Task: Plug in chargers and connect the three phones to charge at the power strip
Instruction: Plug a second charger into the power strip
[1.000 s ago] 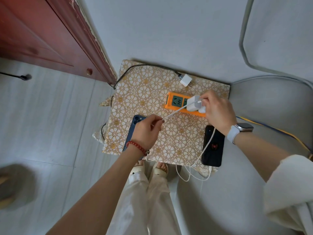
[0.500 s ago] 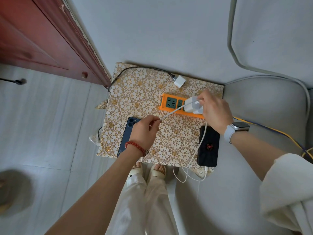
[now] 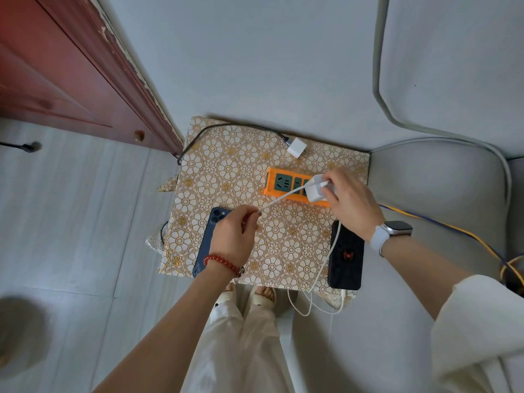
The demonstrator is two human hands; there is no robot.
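You stand over a small table draped in a gold floral cloth, pushed against a pale wall, with a red-brown wooden door at its ten o'clock and a grey chair at three. At the cloth's eight o'clock the blue phone lies face down, lens end toward the wall and its port end at the near edge, where a cable could reach it. Your left hand hovers over that phone with thumb and forefinger pinched on the white charging cable, apparently drawing it taut so the slack stays clear of the sockets. At twelve o'clock a spare white charger with a dark braided cable waits unplugged near the wall, within reach for a later phone. The orange power strip sits at the cloth's two o'clock, its left sockets free. Your right hand clamps its fingers round the white plug adapter on the strip's right end, probably seating it; whether the pins are fully home is hidden. At five o'clock the black phone lies face down, the white cable looping off the near edge beside it; whether it is connected I cannot tell. A third phone is not visible.
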